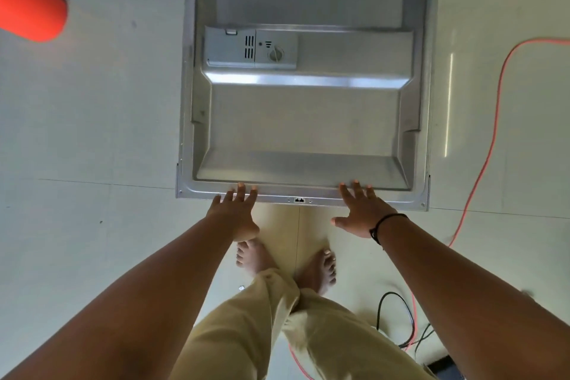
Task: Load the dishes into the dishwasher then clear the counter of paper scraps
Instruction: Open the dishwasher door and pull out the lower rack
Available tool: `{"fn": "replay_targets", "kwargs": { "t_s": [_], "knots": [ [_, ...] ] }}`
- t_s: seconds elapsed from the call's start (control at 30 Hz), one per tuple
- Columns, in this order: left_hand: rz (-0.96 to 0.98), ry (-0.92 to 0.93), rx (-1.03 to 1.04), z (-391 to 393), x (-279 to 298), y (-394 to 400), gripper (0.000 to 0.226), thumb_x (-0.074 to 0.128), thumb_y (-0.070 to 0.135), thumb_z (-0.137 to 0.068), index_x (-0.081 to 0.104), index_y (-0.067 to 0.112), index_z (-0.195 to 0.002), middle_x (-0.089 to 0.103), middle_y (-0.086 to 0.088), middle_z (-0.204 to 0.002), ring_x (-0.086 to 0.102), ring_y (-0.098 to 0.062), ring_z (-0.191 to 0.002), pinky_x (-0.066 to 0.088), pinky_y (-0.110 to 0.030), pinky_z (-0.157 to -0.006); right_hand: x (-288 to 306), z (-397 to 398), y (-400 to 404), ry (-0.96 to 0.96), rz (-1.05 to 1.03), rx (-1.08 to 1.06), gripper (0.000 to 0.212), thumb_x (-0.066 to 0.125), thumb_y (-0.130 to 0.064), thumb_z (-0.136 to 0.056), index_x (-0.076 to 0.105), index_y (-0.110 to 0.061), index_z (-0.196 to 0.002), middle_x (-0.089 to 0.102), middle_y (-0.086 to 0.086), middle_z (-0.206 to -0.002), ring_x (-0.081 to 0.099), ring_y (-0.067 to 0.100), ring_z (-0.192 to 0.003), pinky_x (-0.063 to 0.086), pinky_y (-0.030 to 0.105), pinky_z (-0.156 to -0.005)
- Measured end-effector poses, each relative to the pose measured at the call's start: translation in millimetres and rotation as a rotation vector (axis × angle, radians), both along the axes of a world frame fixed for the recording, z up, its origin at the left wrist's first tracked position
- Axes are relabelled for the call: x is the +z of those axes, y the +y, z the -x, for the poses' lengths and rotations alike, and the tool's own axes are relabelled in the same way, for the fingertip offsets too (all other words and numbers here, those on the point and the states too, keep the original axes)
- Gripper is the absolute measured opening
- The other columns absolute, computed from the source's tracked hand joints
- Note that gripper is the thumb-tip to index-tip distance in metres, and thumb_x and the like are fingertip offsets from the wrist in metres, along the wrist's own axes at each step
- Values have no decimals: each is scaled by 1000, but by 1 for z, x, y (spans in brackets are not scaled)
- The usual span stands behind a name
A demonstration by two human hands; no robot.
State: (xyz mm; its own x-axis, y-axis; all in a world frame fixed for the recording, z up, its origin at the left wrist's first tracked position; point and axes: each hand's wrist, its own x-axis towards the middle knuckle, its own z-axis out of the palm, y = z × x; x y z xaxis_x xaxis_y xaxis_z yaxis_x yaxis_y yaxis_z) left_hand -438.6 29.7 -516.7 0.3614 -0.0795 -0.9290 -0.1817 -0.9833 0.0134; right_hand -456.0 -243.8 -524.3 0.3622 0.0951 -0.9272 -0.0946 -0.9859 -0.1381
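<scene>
Stainless sheet metal forms the door [305,120], which is seen folded down flat, pressed into stepped panels with a grey plastic dispenser [250,47] set in its upper left. The door is judged stiff, fairly heavy and smooth, best taken along its near rim at two spread points. On that rim the left hand [236,213] and right hand [359,214] are laid, fingers straight and spread, nothing gripped. No dishes, racks or paper scraps are in view. Pale glossy floor tiles [92,120] surround the door; an orange cable [490,148] trails at the right, and a blurred orange cylinder [29,0] is noted at upper left.
</scene>
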Motion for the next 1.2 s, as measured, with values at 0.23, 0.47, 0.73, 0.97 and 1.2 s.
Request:
{"fn": "replay_targets", "kwargs": {
  "t_s": [0.23, 0.47, 0.73, 0.97, 1.2],
  "knots": [
    [0, 76, -26, -5, -32, 4, 104, 59, 38, -83, -21, 26, -149, -23, -6, -157, -16, -29, -146, 0, -44, -119, -37, -10, 5, 36, 31, -30, 87, 45, -55, -93, -16, -30, -151, -19, 4, -159, -11, 34, -146, 8, 45, -119],
    [54, -27, -1, -17, 7, 10, 78, 46, 35, -92, 0, 23, -154, -6, -2, -161, -6, -28, -148, 8, -43, -119, 7, -16, 7, -11, 64, -93, 79, 43, -53, -94, 0, -26, -154, 0, 8, -161, 7, 31, -147, 16, 42, -118],
    [137, -208, 38, -76, 143, 30, 70, 42, 44, -96, 10, 20, -153, -1, -5, -161, 3, -27, -148, 19, -43, -117, 153, -21, 4, -51, 102, -172, 81, 44, -54, -94, 1, -19, -154, 7, 8, -161, 12, 27, -147, 23, 38, -116],
    [87, -287, 83, -150, 195, 45, 71, 41, 45, -96, 7, 20, -154, -4, -5, -161, 0, -28, -148, 17, -42, -117, 189, -104, -3, -191, 94, -215, 79, 46, -48, -93, 3, -19, -153, 12, 7, -160, 19, 26, -145, 28, 38, -114],
    [71, -392, 85, -238, 199, 27, 74, 44, 47, -96, 6, 19, -154, -3, -7, -161, 1, -29, -148, 17, -44, -117, 187, -228, -7, -362, 81, -114, 81, 49, -49, -92, 7, -15, -153, 16, 9, -159, 18, 29, -145, 26, 40, -115]
  ]
}}
